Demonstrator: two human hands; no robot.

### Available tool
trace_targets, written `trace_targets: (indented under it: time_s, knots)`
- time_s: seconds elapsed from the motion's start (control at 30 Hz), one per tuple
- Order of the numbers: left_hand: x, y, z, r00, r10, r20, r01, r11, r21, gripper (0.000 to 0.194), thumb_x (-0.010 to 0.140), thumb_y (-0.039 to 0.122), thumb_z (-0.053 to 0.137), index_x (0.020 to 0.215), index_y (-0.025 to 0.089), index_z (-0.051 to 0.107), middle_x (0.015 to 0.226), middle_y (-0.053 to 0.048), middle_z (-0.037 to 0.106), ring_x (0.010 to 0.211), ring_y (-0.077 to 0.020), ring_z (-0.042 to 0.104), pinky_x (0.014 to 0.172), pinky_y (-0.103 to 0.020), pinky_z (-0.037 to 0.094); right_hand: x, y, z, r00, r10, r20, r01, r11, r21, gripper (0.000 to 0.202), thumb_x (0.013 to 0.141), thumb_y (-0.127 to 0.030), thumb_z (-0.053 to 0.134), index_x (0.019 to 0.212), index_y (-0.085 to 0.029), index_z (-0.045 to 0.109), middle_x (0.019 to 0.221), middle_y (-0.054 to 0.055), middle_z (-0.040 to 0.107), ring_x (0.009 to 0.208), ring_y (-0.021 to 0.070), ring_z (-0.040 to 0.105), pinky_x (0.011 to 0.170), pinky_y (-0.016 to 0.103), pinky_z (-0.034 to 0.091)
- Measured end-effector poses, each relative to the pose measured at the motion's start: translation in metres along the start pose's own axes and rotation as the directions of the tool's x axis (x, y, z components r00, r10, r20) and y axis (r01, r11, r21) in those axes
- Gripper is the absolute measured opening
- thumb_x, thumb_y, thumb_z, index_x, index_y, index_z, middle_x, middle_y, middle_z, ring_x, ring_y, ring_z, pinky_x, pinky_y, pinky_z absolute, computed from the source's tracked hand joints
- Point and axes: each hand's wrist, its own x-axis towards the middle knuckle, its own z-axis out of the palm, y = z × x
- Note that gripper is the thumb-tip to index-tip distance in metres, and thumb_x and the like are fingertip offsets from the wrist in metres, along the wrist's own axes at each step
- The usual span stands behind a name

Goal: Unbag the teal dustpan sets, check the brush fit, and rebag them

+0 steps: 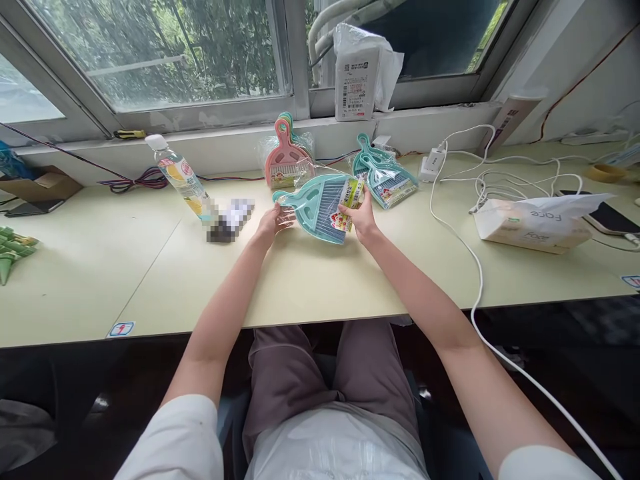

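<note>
A teal brush-and-dustpan set in clear wrapping is held just above the table between my two hands. My left hand is closed on the wrapping near its handle end. On the other side, my right hand grips the bristle end beside a yellow-green label, thumb on top. Behind it, a pink set with more sets stacked at its back leans against the window ledge. More wrapped teal sets lie to the right of it.
A bottle stands at the left, near a blurred item. White cables run across the right side by a tissue pack and a phone. A white box sits on the ledge.
</note>
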Motion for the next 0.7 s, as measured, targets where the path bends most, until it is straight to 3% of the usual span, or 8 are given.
trace_targets:
  time_s: [0.13,0.23,0.3,0.37,0.53,0.6,0.7]
  knots:
    - [-0.005,0.005,0.001,0.996,0.086,0.007,-0.086,0.992,0.087,0.055,0.086,0.066,0.047,0.091,0.015,0.068,0.099,-0.014,0.070,0.092,-0.0243,0.068,0.088,-0.040,0.048,0.000,-0.009,-0.003,1.000,-0.025,-0.006,0.025,1.000,0.006,0.092,0.068,-0.024,0.080,0.142,-0.033,0.027,0.120,0.005,0.063,0.108,0.0224,0.063,0.086,0.041,0.058]
    - [-0.010,0.012,-0.002,0.971,0.237,-0.024,-0.230,0.959,0.166,0.055,0.084,0.066,0.048,0.104,0.019,0.068,0.113,-0.011,0.069,0.101,-0.0241,0.066,0.094,-0.040,0.043,0.003,-0.019,-0.010,0.999,-0.049,0.009,0.049,0.999,-0.021,0.091,0.065,-0.029,0.083,0.141,-0.032,0.032,0.117,0.006,0.064,0.106,0.0242,0.064,0.085,0.042,0.058]
    - [-0.013,0.018,-0.006,0.940,0.331,-0.087,-0.311,0.933,0.181,0.055,0.085,0.065,0.046,0.114,0.023,0.066,0.123,-0.009,0.066,0.106,-0.0229,0.064,0.097,-0.039,0.041,0.003,-0.025,-0.013,0.997,-0.031,0.064,0.034,0.999,-0.033,0.089,0.061,-0.030,0.086,0.137,-0.029,0.040,0.111,0.005,0.067,0.102,0.0254,0.065,0.084,0.042,0.059]
    - [-0.018,0.024,-0.009,0.928,0.366,-0.069,-0.346,0.916,0.203,0.056,0.087,0.065,0.044,0.117,0.024,0.065,0.125,-0.009,0.065,0.107,-0.0225,0.063,0.098,-0.040,0.040,0.001,-0.028,-0.014,0.989,0.016,0.148,-0.009,0.999,-0.045,0.085,0.057,-0.030,0.089,0.131,-0.027,0.047,0.103,0.005,0.069,0.096,0.0261,0.067,0.081,0.043,0.059]
    - [-0.028,0.027,0.000,0.927,0.337,0.164,-0.371,0.889,0.270,0.053,0.079,0.062,0.060,0.104,0.017,0.073,0.101,-0.010,0.074,0.089,-0.0212,0.067,0.093,-0.038,0.046,-0.007,-0.026,-0.006,0.961,0.059,0.270,-0.039,0.996,-0.079,0.070,0.055,-0.028,0.090,0.117,-0.023,0.057,0.092,0.004,0.071,0.089,0.0257,0.069,0.079,0.044,0.060]
    - [-0.028,0.024,0.005,0.921,0.360,0.148,-0.386,0.889,0.247,0.045,0.074,0.056,0.070,0.093,0.015,0.075,0.092,-0.010,0.074,0.083,-0.0199,0.067,0.088,-0.036,0.049,-0.008,-0.026,-0.006,0.961,0.059,0.269,-0.036,0.995,-0.088,0.068,0.055,-0.026,0.090,0.115,-0.022,0.058,0.092,0.004,0.071,0.090,0.0260,0.069,0.081,0.045,0.060]
    - [-0.021,0.020,0.002,0.923,0.381,0.042,-0.382,0.903,0.199,0.036,0.071,0.047,0.075,0.081,0.013,0.072,0.083,-0.010,0.072,0.075,-0.0180,0.067,0.079,-0.035,0.053,-0.003,-0.026,-0.011,0.962,0.076,0.263,-0.053,0.994,-0.091,0.069,0.055,-0.024,0.089,0.116,-0.022,0.057,0.093,0.004,0.071,0.091,0.0271,0.068,0.082,0.048,0.059]
